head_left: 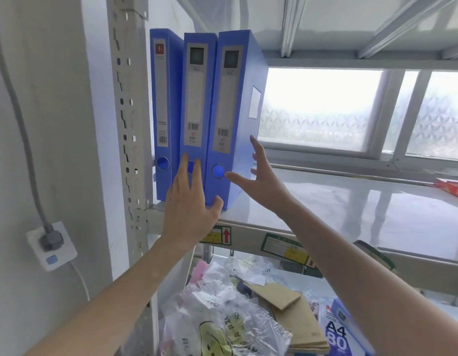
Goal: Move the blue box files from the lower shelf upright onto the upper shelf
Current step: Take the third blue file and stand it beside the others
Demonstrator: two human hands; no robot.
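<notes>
Three blue box files stand upright at the left end of the upper shelf point(351, 201): a left file point(163, 98), a middle file point(197, 98) and a right file point(235, 111). My left hand point(190, 209) lies flat against the spines of the middle and right files near their bottoms, fingers spread. My right hand point(258, 176) is spread open beside the right file's side, fingertips at or near its cover, gripping nothing. On the lower shelf, at the bottom right, lies another blue box file point(346, 327) marked A4 80, partly cut off by the frame.
The lower shelf holds crumpled plastic bags point(222, 317) and folded brown cardboard point(294, 314). A red box point(453, 187) sits at the upper shelf's far right. The perforated shelf upright point(127, 124) stands left of the files. A wall socket with plug point(52, 242) is at the left.
</notes>
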